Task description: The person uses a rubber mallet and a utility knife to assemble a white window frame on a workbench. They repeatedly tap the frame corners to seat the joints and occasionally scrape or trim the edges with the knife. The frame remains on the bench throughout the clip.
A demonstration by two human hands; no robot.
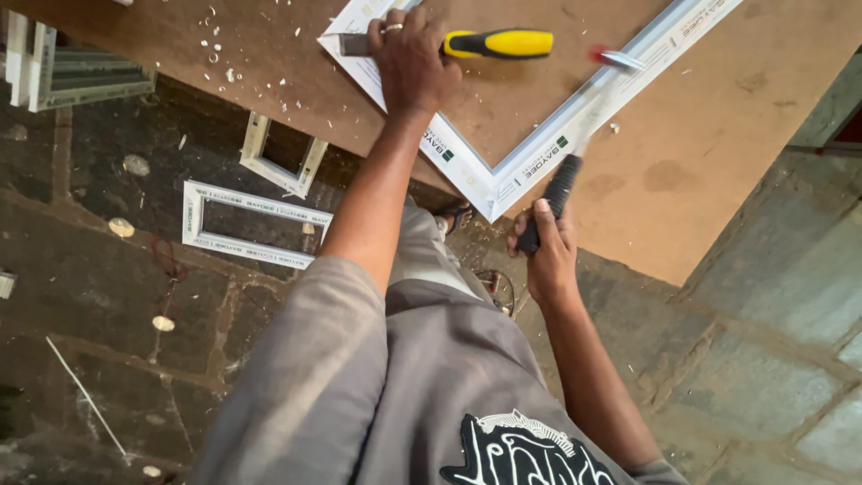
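My left hand [409, 63] is closed over a chisel with a yellow and black handle [503, 43]. Its metal blade [350, 45] lies against one side of a white plastic window frame [480, 184]. The frame's corner points toward me on a brown board table [718, 162]. My right hand [543, 251] grips the black handle of a hammer [561, 184] just off the table's near edge. The hammer's head [620, 60], blurred and partly red, is over the frame's other side, to the right of the chisel handle.
Small white frames [251, 224] [283, 153] lie on the dark stone floor below the table's left edge, and more frames [54, 72] lean at the upper left. White shavings [220, 45] dot the table. My sandalled foot [458, 216] shows under the table edge.
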